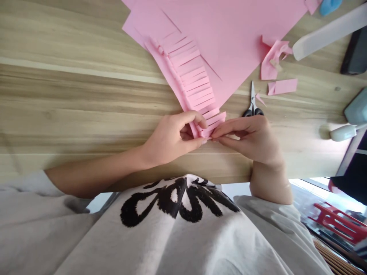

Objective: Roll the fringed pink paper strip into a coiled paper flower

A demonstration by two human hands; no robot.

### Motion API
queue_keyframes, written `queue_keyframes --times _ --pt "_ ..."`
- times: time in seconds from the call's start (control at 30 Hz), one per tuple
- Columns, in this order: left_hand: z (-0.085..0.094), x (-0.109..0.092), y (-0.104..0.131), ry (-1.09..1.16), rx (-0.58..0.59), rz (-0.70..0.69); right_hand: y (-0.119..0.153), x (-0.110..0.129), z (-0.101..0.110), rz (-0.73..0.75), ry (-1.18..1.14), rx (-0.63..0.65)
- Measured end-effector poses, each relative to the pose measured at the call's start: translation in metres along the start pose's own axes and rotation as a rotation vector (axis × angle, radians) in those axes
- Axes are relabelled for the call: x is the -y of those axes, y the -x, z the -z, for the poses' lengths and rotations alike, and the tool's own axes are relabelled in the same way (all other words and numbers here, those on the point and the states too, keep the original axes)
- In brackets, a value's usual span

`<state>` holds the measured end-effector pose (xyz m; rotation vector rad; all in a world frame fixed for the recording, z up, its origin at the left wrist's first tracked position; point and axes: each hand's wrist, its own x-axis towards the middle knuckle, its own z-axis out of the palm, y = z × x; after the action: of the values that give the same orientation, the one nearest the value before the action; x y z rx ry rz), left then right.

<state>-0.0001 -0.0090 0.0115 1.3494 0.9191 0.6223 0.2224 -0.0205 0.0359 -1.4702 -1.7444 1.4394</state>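
Note:
A long strip of pink paper (200, 86), cut into a fringe along its right side, runs from the large pink sheet down to my hands. Its left edge looks folded or curled over in a narrow roll. My left hand (174, 131) grips the strip's near end between thumb and fingers. Against the same end, my right hand (246, 135) pinches the last fringe pieces with thumb and forefinger. The fingertips of both hands almost meet there. Small scissors (252, 101) with black handles lie just beyond my right hand, blades pointing away.
Under the strip's far part lies a large pink paper sheet (229, 34). Pink paper scraps (282, 87) sit right of it on the wooden table (71, 103). Farther right are a whitish translucent bar (327, 32), a dark box-like object (354, 51) and a red plastic stool (341, 221) below.

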Motion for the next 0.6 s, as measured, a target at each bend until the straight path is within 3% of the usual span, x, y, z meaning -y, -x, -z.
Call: queue_keyframes --times 0.6 --pt "-0.0001 -0.0002 0.0001 0.012 0.002 -0.009 -0.0019 0.0029 -0.0042 -0.003 -0.017 0.009"
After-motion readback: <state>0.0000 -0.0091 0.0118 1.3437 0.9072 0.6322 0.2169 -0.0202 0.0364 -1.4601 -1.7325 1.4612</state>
